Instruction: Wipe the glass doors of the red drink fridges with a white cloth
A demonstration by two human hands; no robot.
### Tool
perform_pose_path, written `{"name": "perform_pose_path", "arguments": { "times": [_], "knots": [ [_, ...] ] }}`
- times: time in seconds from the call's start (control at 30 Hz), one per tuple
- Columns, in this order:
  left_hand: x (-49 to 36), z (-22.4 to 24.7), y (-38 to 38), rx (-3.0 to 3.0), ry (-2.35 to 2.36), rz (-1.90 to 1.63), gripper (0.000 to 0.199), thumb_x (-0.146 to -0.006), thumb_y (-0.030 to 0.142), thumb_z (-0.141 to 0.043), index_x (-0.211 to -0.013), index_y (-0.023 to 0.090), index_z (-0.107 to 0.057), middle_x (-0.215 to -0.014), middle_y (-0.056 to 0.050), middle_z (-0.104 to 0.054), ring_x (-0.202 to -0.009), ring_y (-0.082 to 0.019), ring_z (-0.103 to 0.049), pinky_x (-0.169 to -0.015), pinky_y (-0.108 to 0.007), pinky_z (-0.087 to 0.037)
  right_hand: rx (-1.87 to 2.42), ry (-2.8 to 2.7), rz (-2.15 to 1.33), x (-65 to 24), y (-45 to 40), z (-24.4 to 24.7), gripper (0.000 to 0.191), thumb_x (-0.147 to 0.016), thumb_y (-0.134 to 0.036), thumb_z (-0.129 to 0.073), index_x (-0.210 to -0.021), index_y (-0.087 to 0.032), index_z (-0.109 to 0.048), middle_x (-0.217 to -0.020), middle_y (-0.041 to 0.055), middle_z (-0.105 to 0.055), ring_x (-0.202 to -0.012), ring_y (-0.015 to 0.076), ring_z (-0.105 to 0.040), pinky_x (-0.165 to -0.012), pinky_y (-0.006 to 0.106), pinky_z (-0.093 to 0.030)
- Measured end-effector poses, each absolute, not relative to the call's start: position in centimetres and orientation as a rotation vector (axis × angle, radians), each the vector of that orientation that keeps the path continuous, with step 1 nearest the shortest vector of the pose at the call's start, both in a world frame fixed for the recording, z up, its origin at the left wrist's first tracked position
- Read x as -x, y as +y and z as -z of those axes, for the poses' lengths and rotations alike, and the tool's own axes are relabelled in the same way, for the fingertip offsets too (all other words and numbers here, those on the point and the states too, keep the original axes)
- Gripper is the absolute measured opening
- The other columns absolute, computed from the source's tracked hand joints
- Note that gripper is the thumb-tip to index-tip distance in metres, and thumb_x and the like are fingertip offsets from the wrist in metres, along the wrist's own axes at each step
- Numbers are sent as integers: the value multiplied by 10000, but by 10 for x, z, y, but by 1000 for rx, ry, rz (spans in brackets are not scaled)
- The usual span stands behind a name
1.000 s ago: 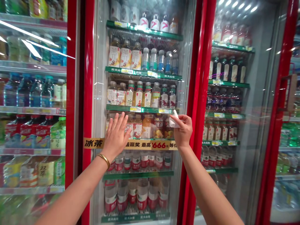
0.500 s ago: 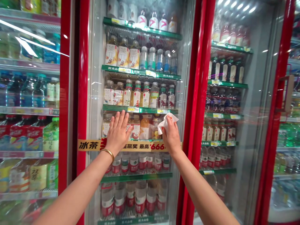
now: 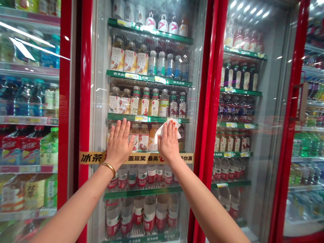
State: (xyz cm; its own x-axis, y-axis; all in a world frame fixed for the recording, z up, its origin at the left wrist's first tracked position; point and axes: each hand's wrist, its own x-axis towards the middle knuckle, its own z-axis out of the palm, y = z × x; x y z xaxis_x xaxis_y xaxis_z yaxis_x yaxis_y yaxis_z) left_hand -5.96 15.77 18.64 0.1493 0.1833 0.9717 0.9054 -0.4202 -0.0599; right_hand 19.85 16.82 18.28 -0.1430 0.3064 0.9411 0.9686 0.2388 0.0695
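Note:
My left hand lies flat against the glass door of a red-framed drinks cooler, palm on the glass, fingers pointing up. A gold bangle circles that wrist. To its right, my right hand presses a crumpled white cloth or tissue against the same glass; orange-red nails show on its fingertips. Both wrists cross near the yellow printed strip that runs over the door. Behind the glass, bottled drinks stand in rows on shelves with green edges.
A second cooler with bottles and cartons is at the left. Another glass door in a red frame stands to the right, with bottles on its shelves, and a handle shows farther right.
My right hand has moved left across the glass with the white cloth, closer to my left hand. My left hand stays flat on the glass. The view has shifted slightly.

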Motion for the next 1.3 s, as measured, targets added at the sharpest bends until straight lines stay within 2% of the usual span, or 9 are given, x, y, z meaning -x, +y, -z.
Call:
{"name": "perform_pose_path", "arguments": {
  "times": [0.13,0.3,0.5,0.67,0.83,0.93,1.07,1.2,1.3],
  "knots": [
    [66,-183,164,1742,-1086,1328,798,-1132,456,-395,-1803,288,3,-1881,-53,-79,-1761,-291,-54,-1441,-621,-64,1116,-1581,926,-215,175,-169,985,-1089,-355,-477,-1758,-163,220,-1870,193,135,-1753,429,-15,-1391,693,-241],
    [67,-182,170,1729,-1080,1313,811,-1132,449,-400,-1802,302,32,-1884,-42,-55,-1761,-288,-40,-1442,-620,-59,1174,-1426,866,-242,185,-187,961,-1104,-374,-432,-1747,-152,248,-1845,217,224,-1737,480,55,-1354,785,-200],
    [67,-182,165,1728,-1063,1303,817,-1129,437,-416,-1808,301,17,-1887,-48,-75,-1764,-265,-37,-1449,-588,-56,1099,-1652,1020,-235,182,-172,908,-1119,-413,-449,-1790,-217,131,-1888,155,77,-1760,390,-32,-1410,660,-192],
    [46,-199,154,1720,-1049,1315,787,-1123,385,-420,-1813,237,-72,-1888,-78,-79,-1766,-264,-35,-1451,-576,-68,1184,-1521,877,-257,176,-190,935,-1111,-463,-454,-1788,-188,131,-1876,167,164,-1747,461,-2,-1381,736,-185],
    [22,-215,155,1809,-1058,1251,766,-1121,452,-428,-1810,293,-133,-1884,-36,-118,-1765,-292,-24,-1439,-620,-34,1245,-1611,920,-237,172,-186,924,-1097,-525,-496,-1809,-206,1,-1883,155,129,-1743,477,29,-1385,743,-125],
    [20,-214,158,1819,-1063,1239,794,-1113,510,-446,-1808,309,-121,-1885,-35,-114,-1764,-314,-17,-1429,-648,-13,1172,-1692,988,-244,171,-154,950,-1096,-521,-495,-1800,-239,77,-1882,158,109,-1750,446,20,-1384,737,-133],
    [23,-212,160,1825,-1058,1236,811,-1111,544,-454,-1809,312,-114,-1889,-42,-106,-1766,-317,-16,-1429,-643,-11,1206,-1544,873,-270,170,-164,1044,-1083,-538,-477,-1759,-144,215,-1870,225,115,-1749,450,31,-1372,754,-164],
    [24,-212,161,1831,-1040,1256,836,-1102,557,-482,-1808,345,-88,-1896,-25,-68,-1767,-332,-13,-1427,-651,11,1201,-1581,890,-269,169,-197,1080,-1059,-527,-517,-1761,-93,180,-1870,217,129,-1750,422,80,-1403,699,-110],
    [24,-212,163,1834,-1027,1250,851,-1099,545,-494,-1808,360,-60,-1899,-16,-45,-1767,-339,4,-1425,-655,28,1139,-1755,981,-267,166,-183,1061,-1052,-537,-523,-1779,-124,131,-1885,176,82,-1758,379,76,-1426,645,-85]
  ]
}}
